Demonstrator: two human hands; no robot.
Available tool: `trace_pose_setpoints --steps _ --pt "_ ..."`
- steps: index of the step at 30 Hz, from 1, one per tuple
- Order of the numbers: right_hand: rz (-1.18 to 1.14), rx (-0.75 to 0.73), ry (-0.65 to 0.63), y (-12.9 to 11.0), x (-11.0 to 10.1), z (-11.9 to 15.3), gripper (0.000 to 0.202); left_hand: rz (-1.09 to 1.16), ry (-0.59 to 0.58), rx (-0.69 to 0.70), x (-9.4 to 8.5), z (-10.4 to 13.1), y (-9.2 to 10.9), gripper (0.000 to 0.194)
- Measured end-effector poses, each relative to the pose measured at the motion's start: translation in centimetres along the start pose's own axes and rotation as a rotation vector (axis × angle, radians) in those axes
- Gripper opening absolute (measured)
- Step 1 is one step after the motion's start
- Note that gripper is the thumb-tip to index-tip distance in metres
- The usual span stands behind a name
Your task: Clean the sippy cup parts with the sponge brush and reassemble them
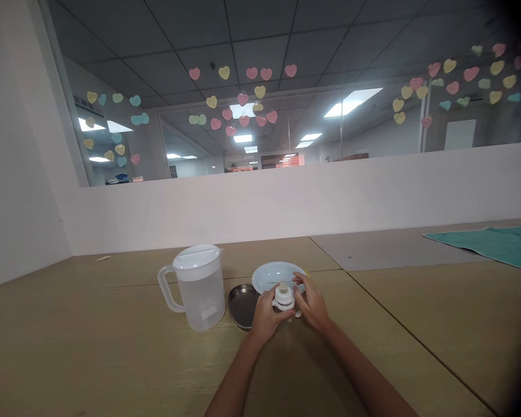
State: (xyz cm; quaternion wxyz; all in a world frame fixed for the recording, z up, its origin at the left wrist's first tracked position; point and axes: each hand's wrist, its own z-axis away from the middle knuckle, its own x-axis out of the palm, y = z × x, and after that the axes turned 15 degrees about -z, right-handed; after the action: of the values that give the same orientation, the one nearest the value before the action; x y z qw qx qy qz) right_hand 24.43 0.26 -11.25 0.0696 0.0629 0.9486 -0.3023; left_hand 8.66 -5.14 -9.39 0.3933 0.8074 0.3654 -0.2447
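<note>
My left hand (267, 317) grips a small white round object (283, 297) between thumb and fingers. The object has a stacked, ringed body and a stubby pale top; its exact kind is hard to make out. Close by its right side is my right hand (313, 302), fingers apart and slightly curled, holding nothing that I can see. Just behind both hands lies a pale blue-white dish (269, 272). A dark, shallow round metal pan (242, 306) sits left of my left hand, which partly covers it.
A translucent lidded plastic pitcher (202, 292) stands left of the pan, handle to the left. At the far right lies a green cloth (499, 243). Seams cross the wooden tabletop (113, 347). A white wall (243, 211) below a window with heart stickers borders the back.
</note>
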Motion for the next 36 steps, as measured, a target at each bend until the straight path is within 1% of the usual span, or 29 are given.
trace_pose_setpoints --steps 2,4,8,10,11,16,20,22,25,28,30,33,36 --pt "0.012 0.023 0.008 -0.2 -0.2 0.0 0.032 -0.015 0.000 -0.008 0.0 0.0 -0.1 0.053" --pt "-0.001 0.003 -0.039 -0.9 -0.2 0.0 0.033 -0.018 0.007 -0.014 0.1 0.0 -0.1 0.048" --pt "0.016 -0.074 -0.199 -2.6 0.4 0.1 0.039 0.014 0.021 0.022 0.2 0.0 -0.3 0.049" --pt "0.039 -0.105 -0.230 -3.0 0.7 0.2 0.039 0.020 0.022 0.040 0.1 0.0 -0.2 0.050" --pt "0.046 -0.116 -0.217 -3.1 0.8 0.2 0.038 0.019 0.023 0.046 0.1 0.0 -0.1 0.050" --pt "0.006 -0.079 -0.019 -3.2 1.1 0.0 0.039 0.009 0.030 0.051 -0.2 0.0 0.6 0.048" --pt "-0.055 -0.081 0.136 -3.4 1.3 -0.3 0.037 -0.018 0.027 0.028 0.0 0.2 0.4 0.053" --pt "-0.107 -0.075 0.261 -3.4 1.4 -0.5 0.038 -0.036 0.023 0.002 0.2 0.2 0.0 0.060" --pt "-0.276 -0.019 0.485 -3.6 1.5 -1.0 0.044 -0.053 0.007 -0.021 0.4 0.2 -0.4 0.070" --pt "-0.443 0.034 0.627 -4.2 1.3 -1.7 0.049 -0.054 0.000 -0.035 0.4 0.2 -0.4 0.071" --pt "-0.510 0.056 0.670 -4.6 1.1 -2.2 0.049 -0.047 0.000 -0.033 0.4 0.3 -0.3 0.069" --pt "-0.550 0.095 0.700 -4.9 0.7 -2.7 0.049 -0.047 0.009 -0.018 0.4 0.4 -0.2 0.068" --pt "-0.551 0.140 0.690 -4.0 0.5 -2.9 0.050 -0.064 0.010 -0.012 0.4 0.4 -0.2 0.068"
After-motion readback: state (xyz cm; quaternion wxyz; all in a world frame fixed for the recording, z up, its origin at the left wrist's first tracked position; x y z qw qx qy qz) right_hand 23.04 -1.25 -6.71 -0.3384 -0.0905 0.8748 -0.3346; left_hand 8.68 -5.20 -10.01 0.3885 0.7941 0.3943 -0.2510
